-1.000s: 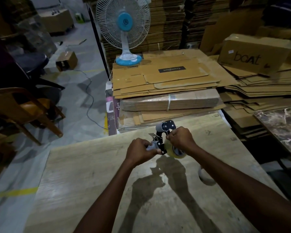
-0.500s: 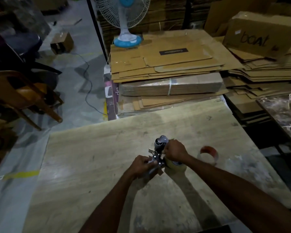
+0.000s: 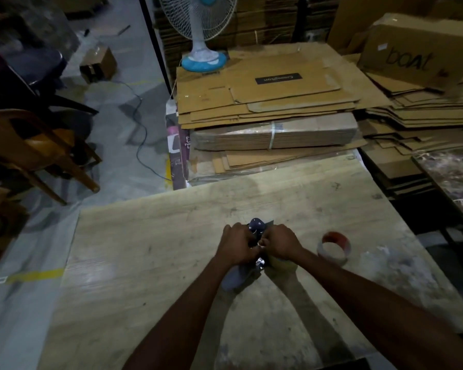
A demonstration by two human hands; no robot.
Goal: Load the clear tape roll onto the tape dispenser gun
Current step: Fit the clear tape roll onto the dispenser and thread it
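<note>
The dark blue tape dispenser gun [image 3: 256, 227] stands on the wooden table [image 3: 145, 263], mostly covered by both hands. My left hand [image 3: 235, 247] is closed around the gun's frame, and its grey handle [image 3: 234, 277] sticks out below towards me. My right hand [image 3: 281, 243] is closed over the clear tape roll [image 3: 284, 264], which sits on the gun's right side. The fingertips of both hands meet at the middle of the gun. What they pinch there is hidden.
A second tape roll with a red core [image 3: 333, 248] lies on the table just right of my right hand. Stacks of flat cardboard [image 3: 265, 102] and a blue-based fan [image 3: 203, 60] stand beyond the table's far edge. A wooden chair [image 3: 38, 150] is at left.
The gun and both hands have come down and closer to me, onto the table. My hands have drawn together over the gun, covering more of it. The camera tilted down.
</note>
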